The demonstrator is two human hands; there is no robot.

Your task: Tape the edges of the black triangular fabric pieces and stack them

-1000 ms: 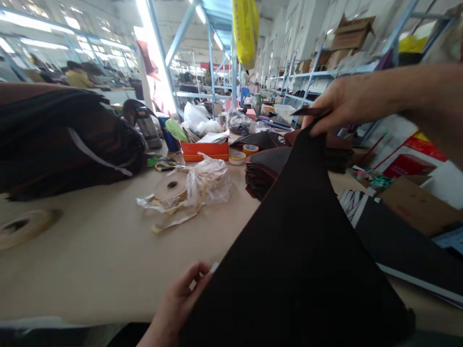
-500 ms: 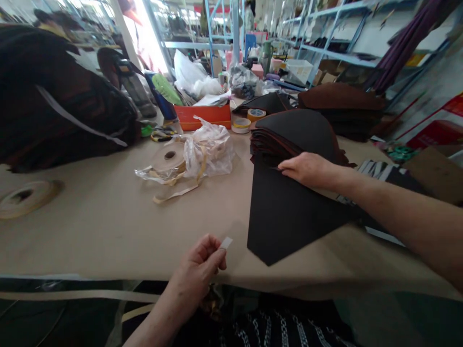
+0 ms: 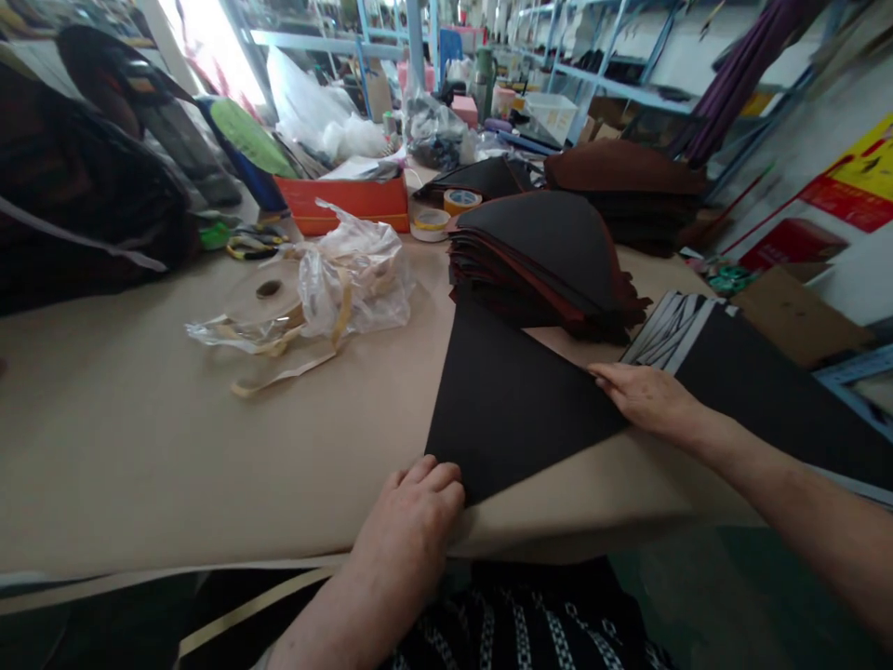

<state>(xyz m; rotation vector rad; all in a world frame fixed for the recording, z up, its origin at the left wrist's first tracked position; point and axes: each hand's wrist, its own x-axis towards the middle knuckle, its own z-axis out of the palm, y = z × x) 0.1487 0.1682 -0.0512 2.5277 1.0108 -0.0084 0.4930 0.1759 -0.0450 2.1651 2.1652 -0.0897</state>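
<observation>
A black leather-like panel (image 3: 513, 400) lies flat on the table, its far end at the foot of a stack of similar black pieces (image 3: 551, 228) with brown edges. At its near left corner, my left hand (image 3: 419, 507) rests with fingers curled and knuckles up. Whatever is under those fingertips is hidden, and no white strip shows there. My right hand (image 3: 648, 400) pinches the panel's right edge between thumb and fingers.
Right of my right hand are black pieces with grey strips (image 3: 666, 330). Left of the stack lie a plastic bag (image 3: 355, 270), a tape roll (image 3: 269, 290) and scissors (image 3: 255, 242). Behind them stand an orange box (image 3: 341, 203) and two small tape rolls (image 3: 431, 221). A dark bundle (image 3: 84, 205) sits far left.
My left hand, which held a small white strip, has moved onto the panel's near left corner. My right hand has slid from beside the stack to the panel's right edge. The view has shifted.
</observation>
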